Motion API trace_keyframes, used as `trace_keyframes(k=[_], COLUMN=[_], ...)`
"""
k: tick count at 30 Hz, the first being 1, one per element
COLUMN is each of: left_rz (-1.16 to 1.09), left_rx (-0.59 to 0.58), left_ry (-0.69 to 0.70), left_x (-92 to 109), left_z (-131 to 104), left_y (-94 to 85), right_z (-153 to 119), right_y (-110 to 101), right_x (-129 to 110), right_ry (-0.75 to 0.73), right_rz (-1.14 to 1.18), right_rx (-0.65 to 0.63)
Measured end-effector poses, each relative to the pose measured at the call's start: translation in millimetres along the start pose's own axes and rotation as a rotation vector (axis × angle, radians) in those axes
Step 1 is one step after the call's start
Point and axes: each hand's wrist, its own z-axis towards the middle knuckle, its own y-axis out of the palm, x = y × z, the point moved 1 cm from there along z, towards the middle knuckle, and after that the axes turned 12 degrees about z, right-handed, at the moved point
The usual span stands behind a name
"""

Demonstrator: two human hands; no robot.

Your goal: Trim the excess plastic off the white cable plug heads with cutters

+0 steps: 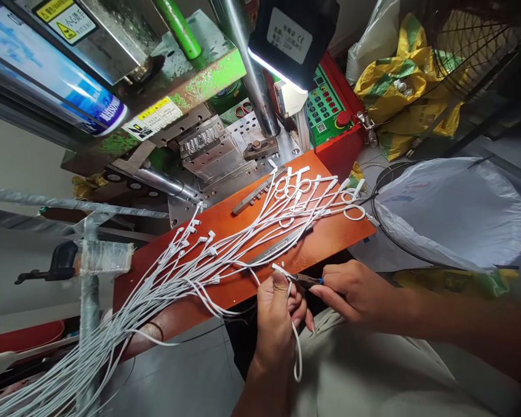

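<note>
Near the lower middle, my left hand (278, 315) pinches a white cable (298, 353) just below its white connector end (282, 270); the cable loops down under the hand. My right hand (351, 289) is closed around a small cutter-like tool (308, 280) with blue on its handle, and the tool's jaws are at the cable near my left fingers. Behind both hands, a large bundle of white cables (226, 249) with moulded ends lies across an orange board (325, 249). Two metal bars rest on the board among the cables.
A press machine with a metal mould (208, 150) stands behind the board, under a lit lamp (290, 40). Right of it is a green control panel (325, 104) with a red button. A white-lined bin (455, 214) stands at the right, a wrapped metal post (90, 289) at the left.
</note>
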Motion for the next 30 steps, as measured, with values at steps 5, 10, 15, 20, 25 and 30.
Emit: trace_keyframes(k=[5,10,15,20,25,30], left_rz=[0.030,0.047,-0.025,-0.009,-0.001,0.030], left_rx=[-0.040,0.109,0.185,0.241,0.298,0.345], left_ry=[-0.022,0.047,0.010,0.041,0.038,0.063], left_x=[7,7,0,-3,-3,-7], left_z=[1,0,-3,-5,-6,-7], left_y=[-1.1,2.1,2.2,8.5,17.6,19.7], right_z=[4,4,2,6,8,12], right_y=[-9,-17,-14,-4,-1,-5], right_x=[-1,-4,-7,-4,-4,-5], right_ry=[-0.015,-0.059,-0.169,-0.192,-0.204,-0.207], right_rz=[0.043,-0.248,-0.457,-0.486,-0.483,-0.499], right_rx=[-0.014,0.078,0.180,0.200,0.248,0.225])
